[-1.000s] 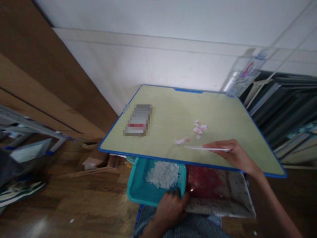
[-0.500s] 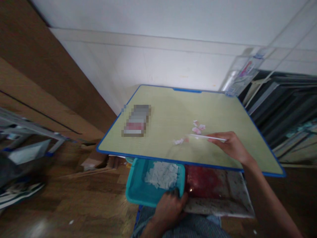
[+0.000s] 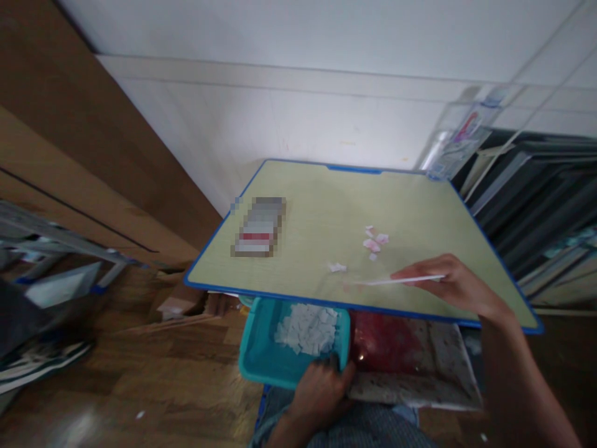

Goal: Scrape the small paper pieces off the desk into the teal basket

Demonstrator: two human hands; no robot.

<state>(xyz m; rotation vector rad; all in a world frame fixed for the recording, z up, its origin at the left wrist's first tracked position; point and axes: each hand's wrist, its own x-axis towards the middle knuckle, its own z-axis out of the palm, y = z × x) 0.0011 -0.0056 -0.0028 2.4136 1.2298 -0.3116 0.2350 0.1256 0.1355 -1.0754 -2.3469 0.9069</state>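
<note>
My right hand [image 3: 441, 280] is closed around a thin white stick-like tool [image 3: 396, 281], which points left just above the yellow-green tabletop [image 3: 308, 211]. A blurred pinkish scrap [image 3: 353, 285] shows at its tip; whether it is held there I cannot tell. Beyond the tool lies a small group of pink-and-white scraps [image 3: 372, 244], with a white scrap [image 3: 337, 267] farther left. My left hand [image 3: 321, 389] is closed on the near right rim of a teal plastic basin [image 3: 261, 373]. Many white flakes [image 3: 308, 330] are heaped inside that basin.
A phone-like pixelated object [image 3: 259, 227] lies on the table's left. At the back right corner stands a clear plastic bottle [image 3: 464, 140]. Right of the basin is a red-stained tray [image 3: 420, 392]. Dark panels [image 3: 536, 186] lean at the right; a person's shoe [image 3: 41, 367] shows at the left.
My right hand has moved toward me and slightly right with the white tool, and the pinkish scrap near its tip has shifted the same way. My left hand stays at the basin.
</note>
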